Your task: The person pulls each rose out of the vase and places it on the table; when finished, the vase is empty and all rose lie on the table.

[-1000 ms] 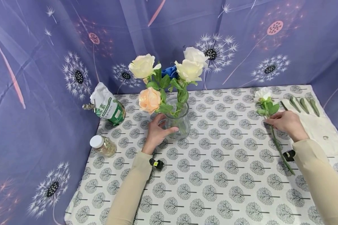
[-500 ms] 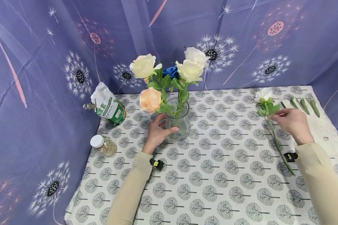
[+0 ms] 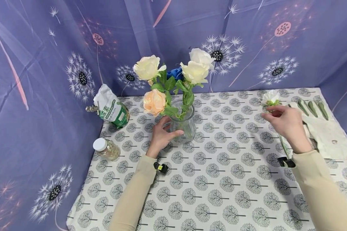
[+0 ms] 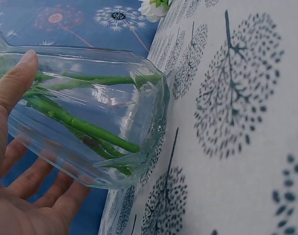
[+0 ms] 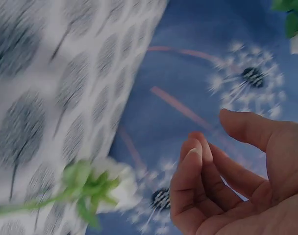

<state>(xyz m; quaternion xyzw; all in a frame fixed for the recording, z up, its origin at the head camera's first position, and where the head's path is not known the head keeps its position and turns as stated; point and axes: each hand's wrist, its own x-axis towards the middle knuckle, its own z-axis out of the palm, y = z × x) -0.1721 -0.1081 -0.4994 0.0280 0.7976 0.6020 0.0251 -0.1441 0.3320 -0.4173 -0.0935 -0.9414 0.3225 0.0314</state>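
My left hand (image 3: 161, 134) grips the clear glass vase (image 3: 188, 128) from its left side, thumb across the front. Green stems show through the vase's wall in the left wrist view. Out of its mouth rise white roses (image 3: 194, 71), a peach rose (image 3: 154, 102) and a blue flower (image 3: 174, 73). My right hand (image 3: 287, 123) hovers over a single white rose (image 3: 271, 96) that lies on the table at the right, hiding part of its stem and leaves. In the right wrist view, thumb and loosely bent fingers (image 5: 186, 171) stand apart with nothing between them.
At the left stands a clipped white and green bag (image 3: 111, 109), and nearer, a white-lidded jar (image 3: 107, 149) of pale bits. Right of the loose rose lies a cream cloth item (image 3: 332, 134) with green finger-like shapes. A purple curtain (image 3: 173, 22) borders the tree-print tablecloth (image 3: 219, 192).
The right hand has let go of the white rose's stem, drawn back to the right, then moved left over it. The left hand has stayed on the vase.
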